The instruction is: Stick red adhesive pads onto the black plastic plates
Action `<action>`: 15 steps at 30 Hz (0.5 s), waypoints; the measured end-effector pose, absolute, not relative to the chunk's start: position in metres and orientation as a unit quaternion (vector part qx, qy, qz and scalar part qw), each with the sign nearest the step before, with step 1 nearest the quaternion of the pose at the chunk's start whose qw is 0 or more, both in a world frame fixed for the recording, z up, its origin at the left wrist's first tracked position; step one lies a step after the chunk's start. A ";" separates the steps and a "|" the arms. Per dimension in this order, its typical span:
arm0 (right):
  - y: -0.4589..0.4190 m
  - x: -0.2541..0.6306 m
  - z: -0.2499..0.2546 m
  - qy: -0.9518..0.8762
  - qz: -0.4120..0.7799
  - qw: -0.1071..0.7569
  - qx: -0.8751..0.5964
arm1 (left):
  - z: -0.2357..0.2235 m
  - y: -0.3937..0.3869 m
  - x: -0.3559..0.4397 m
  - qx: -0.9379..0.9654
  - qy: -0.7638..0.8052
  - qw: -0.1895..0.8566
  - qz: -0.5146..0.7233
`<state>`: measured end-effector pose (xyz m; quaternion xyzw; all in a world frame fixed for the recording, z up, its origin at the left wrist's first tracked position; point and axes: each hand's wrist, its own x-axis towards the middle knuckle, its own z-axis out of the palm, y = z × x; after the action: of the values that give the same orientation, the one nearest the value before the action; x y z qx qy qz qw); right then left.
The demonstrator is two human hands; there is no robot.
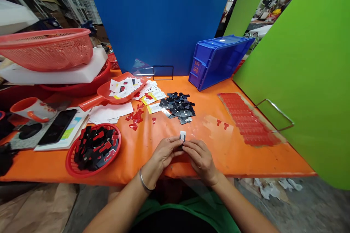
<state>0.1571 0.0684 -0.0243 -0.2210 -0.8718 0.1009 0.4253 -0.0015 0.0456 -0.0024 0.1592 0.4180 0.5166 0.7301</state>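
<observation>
My left hand (165, 151) and my right hand (200, 157) meet at the near edge of the orange table (169, 131). Both pinch one small part (182, 136), black below with a white tab sticking up. Just beyond them lies a pile of small black parts (178, 106). A round red basket (93, 149) full of black and red pieces stands to the left of my left hand. Loose red bits (136, 117) lie between the basket and the pile.
A red scoop (120, 89) holds white cards; more cards (151, 96) lie beside it. A sheet of red stickers (247, 118) lies at right, a blue bin (218, 60) behind. A mug (31, 109), a phone (57, 126) and a red mesh basket (46, 47) are at left.
</observation>
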 end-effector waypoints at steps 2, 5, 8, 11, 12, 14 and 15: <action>0.068 0.164 -0.025 -0.868 0.117 0.419 -0.239 | -0.003 0.047 0.001 0.155 0.447 0.720 0.507; 0.085 0.181 -0.030 -0.804 0.149 0.444 -0.367 | -0.002 0.050 0.006 0.158 0.498 0.695 0.494; 0.122 0.209 -0.035 -0.701 0.145 0.459 -0.527 | -0.004 0.053 0.014 0.179 0.527 0.675 0.485; 0.162 0.237 -0.038 -0.649 0.117 0.426 -0.619 | -0.006 0.058 0.024 0.191 0.539 0.669 0.474; 0.173 0.243 -0.038 -0.642 0.113 0.402 -0.643 | -0.007 0.059 0.027 0.194 0.542 0.671 0.468; 0.189 0.248 -0.038 -0.633 0.113 0.344 -0.684 | -0.008 0.061 0.032 0.197 0.550 0.673 0.453; 0.194 0.248 -0.039 -0.631 0.116 0.318 -0.698 | -0.007 0.063 0.034 0.199 0.555 0.674 0.446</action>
<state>0.2483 0.1937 -0.0385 -0.6982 -0.6307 0.1158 0.3183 0.0337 0.0628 -0.0074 0.1993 0.5548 0.4458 0.6736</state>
